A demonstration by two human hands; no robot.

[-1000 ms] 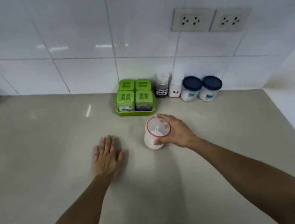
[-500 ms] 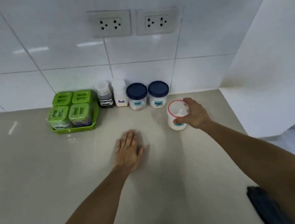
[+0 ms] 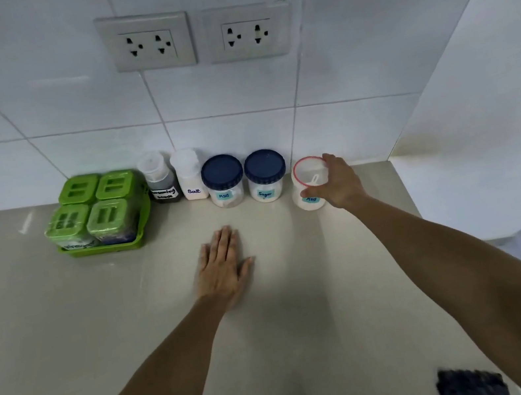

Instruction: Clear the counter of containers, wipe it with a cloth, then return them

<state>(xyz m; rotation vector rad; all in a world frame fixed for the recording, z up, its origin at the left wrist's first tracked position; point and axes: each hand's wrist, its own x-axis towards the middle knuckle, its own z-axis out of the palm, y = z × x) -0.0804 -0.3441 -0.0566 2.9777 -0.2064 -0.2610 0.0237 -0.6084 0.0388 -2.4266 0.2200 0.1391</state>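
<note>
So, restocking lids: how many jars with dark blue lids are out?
2, side by side at the wall: the MSG jar and, to its right, the Sugar jar. None looks hidden.

Views: one only, head-worn, wide-angle; nothing shared with a second view.
Position: above the near edge of the counter [image 3: 67, 335], at the person's head.
Facing: forward and down, toward the tiled wall [image 3: 351, 69] at the far side.
Nearness: both forearms run in from the bottom edge; left hand [image 3: 223, 270] mid-frame, right hand [image 3: 336, 180] farther, right of centre.
Extent: far edge takes in two wall sockets [image 3: 148, 43]; right side reaches the corner wall.
Distortion: tile lines bow outward toward the edges.
</note>
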